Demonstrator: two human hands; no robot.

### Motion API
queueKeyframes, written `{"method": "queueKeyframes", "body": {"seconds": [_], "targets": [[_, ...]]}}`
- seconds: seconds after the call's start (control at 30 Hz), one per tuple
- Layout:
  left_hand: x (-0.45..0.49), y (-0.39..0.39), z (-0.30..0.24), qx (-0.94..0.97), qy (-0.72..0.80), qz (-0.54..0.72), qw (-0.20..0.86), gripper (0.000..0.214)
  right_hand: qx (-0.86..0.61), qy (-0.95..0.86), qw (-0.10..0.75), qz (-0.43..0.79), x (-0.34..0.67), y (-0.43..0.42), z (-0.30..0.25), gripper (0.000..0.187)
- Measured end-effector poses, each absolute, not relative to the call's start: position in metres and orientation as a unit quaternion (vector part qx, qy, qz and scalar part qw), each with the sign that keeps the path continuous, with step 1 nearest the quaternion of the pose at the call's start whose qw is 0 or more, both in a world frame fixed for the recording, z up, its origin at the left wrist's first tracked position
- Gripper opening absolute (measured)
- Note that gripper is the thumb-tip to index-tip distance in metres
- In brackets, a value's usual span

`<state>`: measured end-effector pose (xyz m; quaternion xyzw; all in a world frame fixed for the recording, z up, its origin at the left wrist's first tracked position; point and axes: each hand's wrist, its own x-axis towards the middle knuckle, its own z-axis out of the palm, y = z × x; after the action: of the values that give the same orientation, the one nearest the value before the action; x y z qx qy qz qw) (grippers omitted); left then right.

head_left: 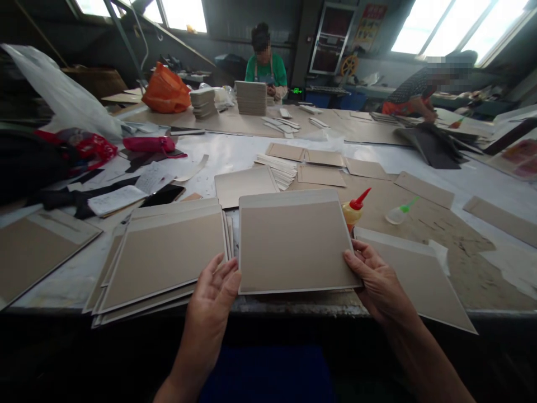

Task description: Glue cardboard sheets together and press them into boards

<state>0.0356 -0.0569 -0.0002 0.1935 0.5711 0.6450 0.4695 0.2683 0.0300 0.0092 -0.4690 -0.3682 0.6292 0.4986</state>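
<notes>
A flat grey-brown board (293,240) with a paler strip along its top edge is held up in front of me, over the table's front edge. My right hand (373,274) pinches its right side, thumb in front and fingers behind. At the board's lower left edge is my left hand (213,288), fingers stretched and slightly apart; whether it touches the edge I cannot tell. Just left of that hand lies a loose stack of similar boards (168,252). Another such board (411,274) lies to the right, partly behind my right hand.
Behind the held board stands a red-capped glue bottle (353,211); a green-tipped bottle (400,212) lies beyond. Smaller panels (321,174) and white strips (279,170) are spread mid-table. A notebook (117,198) lies left. Two people (265,70) work across the table.
</notes>
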Motion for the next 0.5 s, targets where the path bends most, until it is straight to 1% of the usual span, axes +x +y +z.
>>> {"method": "queueKeyframes", "body": {"seconds": [0.1, 0.17, 0.27, 0.37, 0.5], "targets": [[0.026, -0.051, 0.006, 0.159, 0.477, 0.625, 0.597, 0.055, -0.475, -0.373, 0.484, 0.633, 0.261, 0.026, 0.007, 0.036], [0.023, -0.051, 0.007, 0.154, 0.450, 0.624, 0.620, 0.048, -0.481, -0.382, 0.466, 0.636, 0.256, 0.024, 0.006, 0.036], [0.023, -0.054, 0.006, 0.151, 0.457, 0.641, 0.598, 0.041, -0.488, -0.401, 0.417, 0.654, 0.249, 0.020, 0.007, 0.037], [0.021, -0.058, 0.002, 0.151, 0.464, 0.658, 0.573, 0.039, -0.488, -0.406, 0.375, 0.675, 0.240, 0.016, 0.009, 0.046], [0.015, -0.062, -0.003, 0.158, 0.477, 0.672, 0.544, 0.037, -0.477, -0.392, 0.372, 0.693, 0.229, 0.012, 0.005, 0.052]]}}
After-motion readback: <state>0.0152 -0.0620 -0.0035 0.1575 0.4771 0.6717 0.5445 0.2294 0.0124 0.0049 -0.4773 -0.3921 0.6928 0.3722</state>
